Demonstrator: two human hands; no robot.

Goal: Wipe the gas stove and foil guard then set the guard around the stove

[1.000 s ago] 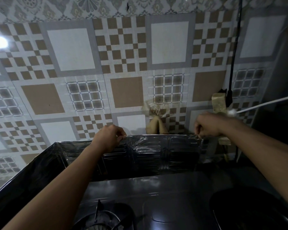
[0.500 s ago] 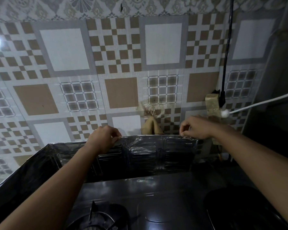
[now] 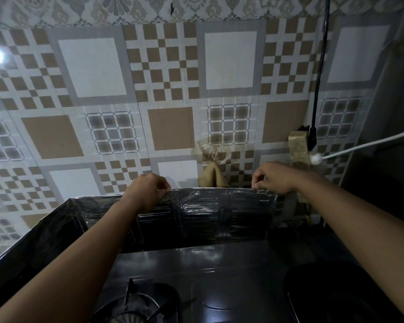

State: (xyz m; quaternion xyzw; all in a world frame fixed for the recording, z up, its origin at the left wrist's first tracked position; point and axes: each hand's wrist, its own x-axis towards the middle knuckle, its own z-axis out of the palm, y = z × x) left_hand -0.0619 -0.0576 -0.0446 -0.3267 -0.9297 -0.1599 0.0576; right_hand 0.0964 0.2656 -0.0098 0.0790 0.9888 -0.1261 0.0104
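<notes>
The foil guard point(image 3: 210, 213) stands upright behind the dark gas stove point(image 3: 196, 276), its back panel against the tiled wall and a side panel running down the left. My left hand point(image 3: 147, 192) pinches the guard's top edge left of the middle. My right hand point(image 3: 273, 177) grips the same top edge near its right end. The left burner point(image 3: 135, 304) shows at the bottom; a dark round pan or burner point(image 3: 322, 297) sits at the right.
A patterned tiled wall point(image 3: 173, 89) fills the background. A black cable point(image 3: 320, 66) hangs at the right beside a tan block point(image 3: 297, 143), and a white cord point(image 3: 364, 144) crosses from the right. A tan cloth point(image 3: 211, 177) hangs on the wall behind the guard.
My right hand has slid left along the guard's top edge, closer to my left hand. The left hand keeps its grip in place.
</notes>
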